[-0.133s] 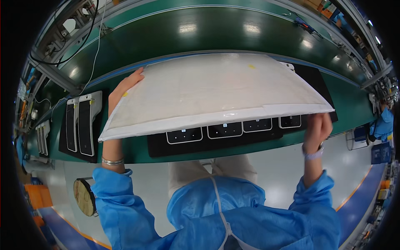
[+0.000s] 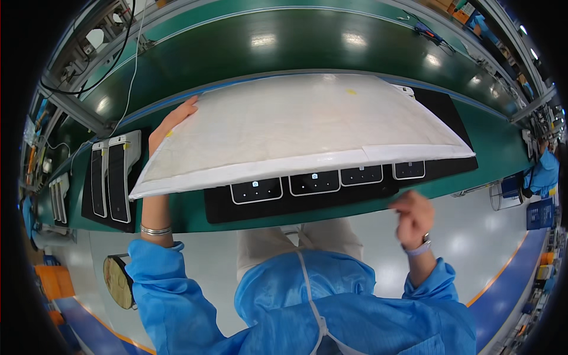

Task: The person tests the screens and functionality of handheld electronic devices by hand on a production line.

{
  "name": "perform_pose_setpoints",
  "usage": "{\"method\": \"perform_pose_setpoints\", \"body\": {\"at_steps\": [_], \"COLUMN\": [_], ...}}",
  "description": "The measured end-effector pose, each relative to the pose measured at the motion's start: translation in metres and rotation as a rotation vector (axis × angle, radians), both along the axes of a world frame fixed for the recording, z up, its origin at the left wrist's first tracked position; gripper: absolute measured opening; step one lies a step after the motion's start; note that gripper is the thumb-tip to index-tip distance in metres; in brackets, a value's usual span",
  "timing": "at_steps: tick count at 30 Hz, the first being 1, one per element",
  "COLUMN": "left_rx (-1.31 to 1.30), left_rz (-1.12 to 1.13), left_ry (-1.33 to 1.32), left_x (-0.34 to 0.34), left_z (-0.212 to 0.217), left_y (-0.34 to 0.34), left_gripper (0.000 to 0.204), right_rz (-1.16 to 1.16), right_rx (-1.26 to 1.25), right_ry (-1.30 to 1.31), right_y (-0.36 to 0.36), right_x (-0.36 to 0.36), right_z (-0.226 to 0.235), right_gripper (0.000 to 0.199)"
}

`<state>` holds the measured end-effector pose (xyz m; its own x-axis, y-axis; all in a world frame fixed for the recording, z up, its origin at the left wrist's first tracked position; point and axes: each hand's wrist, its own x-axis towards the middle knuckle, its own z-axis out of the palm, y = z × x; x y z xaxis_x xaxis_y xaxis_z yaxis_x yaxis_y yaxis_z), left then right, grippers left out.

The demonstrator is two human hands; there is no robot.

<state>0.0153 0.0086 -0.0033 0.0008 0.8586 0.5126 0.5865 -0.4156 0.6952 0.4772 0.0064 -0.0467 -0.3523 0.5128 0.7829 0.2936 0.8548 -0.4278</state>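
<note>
A large white flat board [image 2: 302,127], with white tape along its near edge, is held at a tilt over the workbench. My left hand [image 2: 175,121] grips its left side, fingers lying over the top surface; the thumb is hidden beneath. Under the board's near edge show several white-framed devices with dark screens [image 2: 256,191], laid in a row on a black mat [image 2: 331,208]. My right hand [image 2: 414,214] is off the board, in front of the bench's near edge. Its fingers look bent but are smeared by motion, and I see nothing in them.
Two more dark-screened devices [image 2: 119,177] lie on a black mat at the left. Behind the board runs a wide dark green surface [image 2: 296,44]. A metal frame post [image 2: 77,106] with hanging cables stands at the left. At the right edge is another person's blue sleeve [image 2: 544,177].
My right hand has let go of the board's right near corner and drawn back toward me and leftward. The board has shifted slightly left, with my left hand still on it.
</note>
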Motion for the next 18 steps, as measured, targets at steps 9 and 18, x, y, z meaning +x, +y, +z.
{"method": "perform_pose_setpoints", "body": {"at_steps": [9,18], "left_rx": [-0.040,-0.014], "left_rz": [0.035,-0.017], "left_ry": [-0.066,-0.018], "left_x": [-0.006,-0.001], "left_z": [-0.002,0.002], "left_y": [-0.002,-0.002], "left_gripper": [0.034,0.042], "right_rz": [-0.115,-0.258], "right_rx": [-0.150,-0.219], "right_ry": [0.001,-0.038], "right_y": [-0.014,-0.010], "right_x": [-0.031,-0.032], "right_z": [-0.003,-0.011], "right_gripper": [0.021,0.024]}}
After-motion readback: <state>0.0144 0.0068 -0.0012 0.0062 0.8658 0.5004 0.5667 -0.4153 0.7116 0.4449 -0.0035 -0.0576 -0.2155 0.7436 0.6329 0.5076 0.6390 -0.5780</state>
